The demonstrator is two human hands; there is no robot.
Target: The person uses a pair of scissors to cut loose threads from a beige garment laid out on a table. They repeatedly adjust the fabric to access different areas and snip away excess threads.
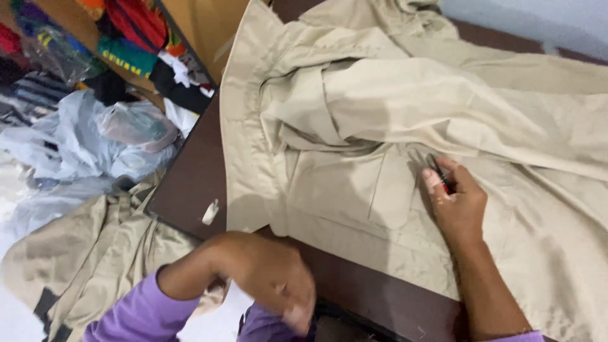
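Fingers point(437, 180) of right hand point(459, 209) pinched small red-handled cutter point(441, 174), tip on beige cotton garment's point(392, 114) pocket seam just ahead, probably trimming. Left hand point(272, 278) blurred; I couldn't tell its grip.

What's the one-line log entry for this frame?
right hand: holds small tool on beige garment | left hand: blurred, at table edge
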